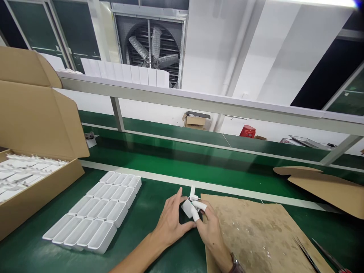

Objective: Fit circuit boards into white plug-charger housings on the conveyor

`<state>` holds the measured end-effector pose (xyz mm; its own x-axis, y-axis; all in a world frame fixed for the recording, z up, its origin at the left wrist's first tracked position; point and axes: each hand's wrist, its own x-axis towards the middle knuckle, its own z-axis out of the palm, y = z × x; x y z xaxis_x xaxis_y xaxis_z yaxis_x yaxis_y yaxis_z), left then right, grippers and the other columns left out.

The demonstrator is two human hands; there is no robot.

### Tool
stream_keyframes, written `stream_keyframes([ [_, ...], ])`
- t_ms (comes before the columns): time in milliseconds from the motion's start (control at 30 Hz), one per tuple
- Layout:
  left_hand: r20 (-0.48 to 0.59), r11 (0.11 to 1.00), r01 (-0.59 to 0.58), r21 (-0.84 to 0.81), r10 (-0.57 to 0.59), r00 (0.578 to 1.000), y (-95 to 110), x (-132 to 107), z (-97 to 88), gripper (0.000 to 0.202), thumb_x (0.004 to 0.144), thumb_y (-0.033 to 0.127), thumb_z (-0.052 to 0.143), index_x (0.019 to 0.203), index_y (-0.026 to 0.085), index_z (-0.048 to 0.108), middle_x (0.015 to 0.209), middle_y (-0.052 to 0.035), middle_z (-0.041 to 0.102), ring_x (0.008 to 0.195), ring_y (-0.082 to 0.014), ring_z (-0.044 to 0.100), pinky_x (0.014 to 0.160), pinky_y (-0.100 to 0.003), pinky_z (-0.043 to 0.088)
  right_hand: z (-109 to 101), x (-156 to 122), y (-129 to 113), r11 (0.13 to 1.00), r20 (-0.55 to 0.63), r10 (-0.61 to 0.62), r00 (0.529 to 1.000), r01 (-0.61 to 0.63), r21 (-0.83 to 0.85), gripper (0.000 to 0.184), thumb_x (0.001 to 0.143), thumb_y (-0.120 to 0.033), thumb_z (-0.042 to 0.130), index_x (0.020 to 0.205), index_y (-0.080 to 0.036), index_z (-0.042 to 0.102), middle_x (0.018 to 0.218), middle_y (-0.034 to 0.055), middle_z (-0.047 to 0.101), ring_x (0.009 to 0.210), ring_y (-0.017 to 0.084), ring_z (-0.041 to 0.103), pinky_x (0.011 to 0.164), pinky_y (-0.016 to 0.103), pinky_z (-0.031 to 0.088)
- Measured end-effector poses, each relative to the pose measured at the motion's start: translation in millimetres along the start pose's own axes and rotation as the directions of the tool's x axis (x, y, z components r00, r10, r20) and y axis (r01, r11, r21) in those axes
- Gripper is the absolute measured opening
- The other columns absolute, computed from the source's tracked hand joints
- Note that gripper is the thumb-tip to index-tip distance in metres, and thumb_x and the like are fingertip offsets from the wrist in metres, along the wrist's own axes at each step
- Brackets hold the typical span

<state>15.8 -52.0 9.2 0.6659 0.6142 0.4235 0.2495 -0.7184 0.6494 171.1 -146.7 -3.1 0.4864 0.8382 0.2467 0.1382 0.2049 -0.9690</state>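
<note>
Over the green table, a small white plastic part (187, 208) with a narrow tab sticking up is between my two hands. My left hand (167, 222) curves round its left side, with a fingertip at its upper edge and the thumb below; the index finger points up. My right hand (212, 229), with white covers on thumb and index finger, pinches the part from the right. Fingers hide some of its shape. To the left, rows of white open-topped trays (96, 212) stand side by side.
An open cardboard box (64, 176) with many white pieces stands at far left. Right of my hands lies a stained cardboard sheet (244, 231) with tweezers (306, 254) on it. Scissors-like blades (327, 252) lie beside it. A green conveyor belt (199, 163) runs behind, under a rail (199, 98).
</note>
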Motion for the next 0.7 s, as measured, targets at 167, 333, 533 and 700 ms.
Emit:
stream_keyframes([
  [167,0.192,0.977,0.205,0.060,-0.213,0.958,1.8,6.3,-4.8,0.135,0.070,0.040,0.093,0.167,0.015,0.003,0.157,-0.0209,0.054,0.153,-0.0437,0.036,0.124,-0.065,0.031,-8.4,-3.2,-7.0,0.777,0.210,-0.371,0.905,0.426,-0.464,0.041,0.095,-0.010,0.050,0.128,-0.026,0.069,0.125,0.0109,0.066,0.110,0.025,0.066,0.093,0.039,0.058],
  [333,0.202,0.963,0.254,0.088,-0.267,0.942,1.2,9.8,-7.1,0.131,0.072,0.050,0.090,0.167,0.012,0.008,0.161,-0.0218,0.048,0.159,-0.0428,0.025,0.128,-0.065,0.021,-11.9,-0.3,-13.1,0.723,0.158,-0.462,0.873,0.474,-0.503,0.036,0.098,-0.011,0.052,0.127,-0.024,0.070,0.124,0.0130,0.066,0.112,0.027,0.066,0.093,0.040,0.059],
  [533,0.149,0.979,0.200,0.028,-0.202,0.968,-11.5,3.8,4.8,0.130,0.069,0.047,0.094,0.166,0.019,0.013,0.155,-0.0217,0.056,0.155,-0.0478,0.031,0.121,-0.073,0.028,-11.5,2.3,-13.6,0.881,0.160,-0.156,0.975,0.210,-0.424,0.028,0.091,-0.020,0.063,0.112,-0.030,0.080,0.116,0.0109,0.070,0.102,0.031,0.068,0.091,0.045,0.058],
  [700,0.044,0.990,0.089,-0.109,-0.085,0.995,-9.3,-1.4,6.8,0.111,0.078,0.026,0.089,0.163,0.032,0.018,0.140,-0.0134,0.060,0.130,-0.0370,0.059,0.110,-0.063,0.049,-4.1,8.1,-4.3,0.959,-0.019,0.228,0.973,-0.221,0.175,0.051,0.077,-0.054,0.085,0.115,-0.022,0.075,0.113,0.0139,0.076,0.105,0.037,0.071,0.094,0.055,0.060],
])
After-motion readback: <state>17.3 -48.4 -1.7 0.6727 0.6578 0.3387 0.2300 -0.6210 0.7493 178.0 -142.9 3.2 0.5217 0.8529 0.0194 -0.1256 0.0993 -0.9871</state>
